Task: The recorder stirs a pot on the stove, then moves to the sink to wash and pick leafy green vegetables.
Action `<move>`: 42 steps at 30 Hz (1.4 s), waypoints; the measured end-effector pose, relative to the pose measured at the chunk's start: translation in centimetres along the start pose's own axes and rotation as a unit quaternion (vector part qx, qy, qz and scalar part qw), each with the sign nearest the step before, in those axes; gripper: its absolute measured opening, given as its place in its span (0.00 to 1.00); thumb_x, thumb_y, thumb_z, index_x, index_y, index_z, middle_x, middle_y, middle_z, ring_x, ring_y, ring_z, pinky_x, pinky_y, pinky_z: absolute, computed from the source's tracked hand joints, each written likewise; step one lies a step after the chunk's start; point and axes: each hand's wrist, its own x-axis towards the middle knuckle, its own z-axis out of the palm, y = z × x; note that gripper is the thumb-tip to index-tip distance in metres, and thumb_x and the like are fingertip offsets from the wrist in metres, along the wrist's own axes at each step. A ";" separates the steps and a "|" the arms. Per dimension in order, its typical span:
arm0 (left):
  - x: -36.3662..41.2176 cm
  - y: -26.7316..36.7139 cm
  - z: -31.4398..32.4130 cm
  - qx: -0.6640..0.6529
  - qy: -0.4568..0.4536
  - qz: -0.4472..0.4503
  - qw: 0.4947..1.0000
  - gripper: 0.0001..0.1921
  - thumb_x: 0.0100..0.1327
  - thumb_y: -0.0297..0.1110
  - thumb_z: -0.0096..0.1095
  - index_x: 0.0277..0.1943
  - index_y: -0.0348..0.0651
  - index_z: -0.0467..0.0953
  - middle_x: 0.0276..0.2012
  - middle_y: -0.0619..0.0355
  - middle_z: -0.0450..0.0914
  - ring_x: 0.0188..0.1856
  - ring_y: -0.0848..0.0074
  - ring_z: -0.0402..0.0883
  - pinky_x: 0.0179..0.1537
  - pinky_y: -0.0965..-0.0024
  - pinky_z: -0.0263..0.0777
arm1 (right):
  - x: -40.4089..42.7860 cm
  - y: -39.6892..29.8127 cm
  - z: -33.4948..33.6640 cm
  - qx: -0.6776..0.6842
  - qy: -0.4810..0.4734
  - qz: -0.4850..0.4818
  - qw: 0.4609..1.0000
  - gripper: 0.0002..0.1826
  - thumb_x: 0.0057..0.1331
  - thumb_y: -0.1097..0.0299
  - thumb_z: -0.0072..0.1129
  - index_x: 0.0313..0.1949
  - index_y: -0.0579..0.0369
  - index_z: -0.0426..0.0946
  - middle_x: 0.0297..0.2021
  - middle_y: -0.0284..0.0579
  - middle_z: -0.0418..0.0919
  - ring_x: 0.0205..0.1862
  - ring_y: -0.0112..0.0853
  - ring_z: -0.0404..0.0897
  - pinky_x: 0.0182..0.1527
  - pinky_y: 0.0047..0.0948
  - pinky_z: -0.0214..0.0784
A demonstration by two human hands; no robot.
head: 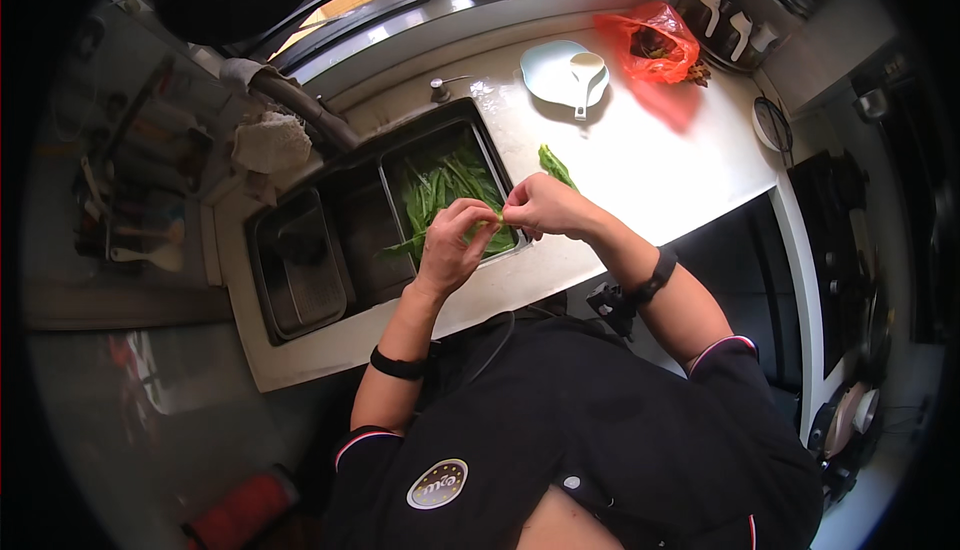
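Note:
Over the front right corner of the sink, my left hand (452, 244) and my right hand (551, 206) meet fingertip to fingertip. Between them they pinch the pale green end of a leafy vegetable stem (500, 217); most of it is hidden by the fingers. Below lie several long green leaves (442, 182) in the right basin (385, 175), which looks wet. One leaf tip (396, 250) juts out left of my left hand; whether it belongs to the held stem I cannot tell. A single leaf (555, 166) rests on the counter just beyond my right hand.
A metal strainer tray (304, 272) sits in the sink's left part, near the cloth-wrapped faucet (300, 107). On the counter (675, 167) stand a pale blue plate (544, 69) with a white spoon (586, 73) and a red plastic bag (637, 54). A strainer (770, 126) lies farther right.

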 end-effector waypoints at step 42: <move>-0.2 1.0 2.0 -0.257 0.275 -0.173 0.910 0.05 0.67 0.28 0.63 0.41 0.35 0.78 0.36 0.64 0.78 0.38 0.85 0.74 0.41 0.81 0.68 | 0.2 -0.8 3.6 0.019 0.098 -0.154 0.983 0.11 0.71 0.65 0.51 0.35 0.60 0.73 0.22 0.31 0.69 0.25 0.19 0.64 0.27 0.23 0.59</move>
